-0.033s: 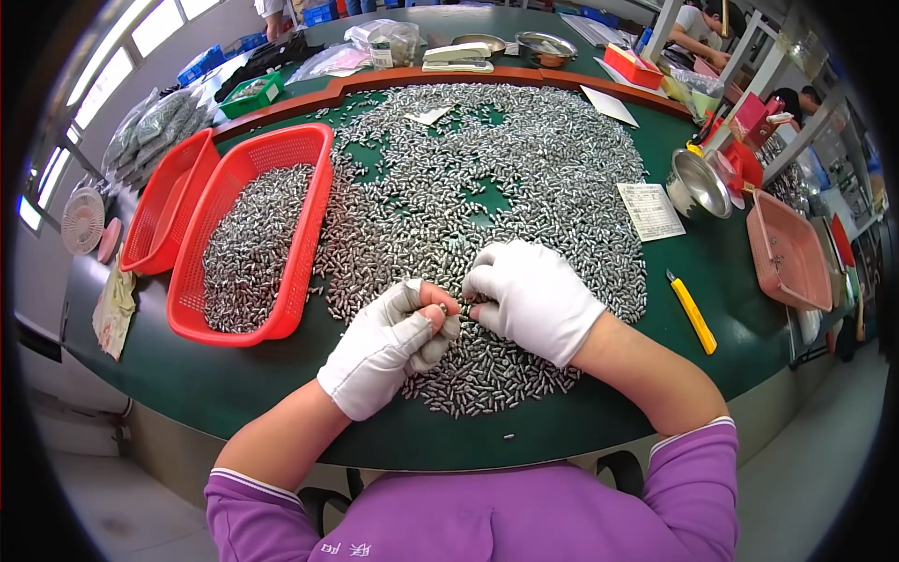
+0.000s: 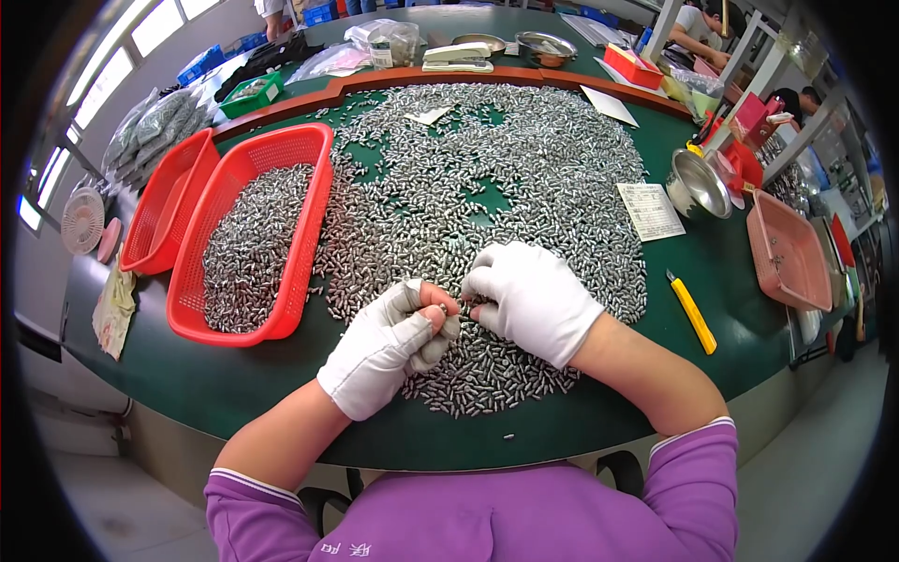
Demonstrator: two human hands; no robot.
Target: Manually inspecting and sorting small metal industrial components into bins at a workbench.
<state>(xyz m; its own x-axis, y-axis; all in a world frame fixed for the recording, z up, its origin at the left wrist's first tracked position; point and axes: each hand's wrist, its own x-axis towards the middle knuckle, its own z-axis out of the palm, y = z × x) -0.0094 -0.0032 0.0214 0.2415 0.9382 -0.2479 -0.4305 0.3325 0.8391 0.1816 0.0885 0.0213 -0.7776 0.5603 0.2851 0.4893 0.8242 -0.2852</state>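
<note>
A wide heap of small silvery metal parts (image 2: 487, 187) covers the green table (image 2: 730, 309). My left hand (image 2: 389, 348), in a white glove with bare fingertips, rests at the heap's near edge and pinches a few of the metal parts between thumb and fingers. My right hand (image 2: 536, 302), in a full white glove, lies just to its right. Its fingers curl down onto the heap and almost touch my left fingertips. Whatever is under the right fingertips is hidden.
A red mesh basket (image 2: 314, 201) partly filled with the same parts stands left of the heap, with an empty red basket (image 2: 159, 220) beyond it. A yellow utility knife (image 2: 693, 314), a paper slip (image 2: 651, 211), a steel bowl (image 2: 698, 183) and a pink tray (image 2: 787, 253) lie to the right.
</note>
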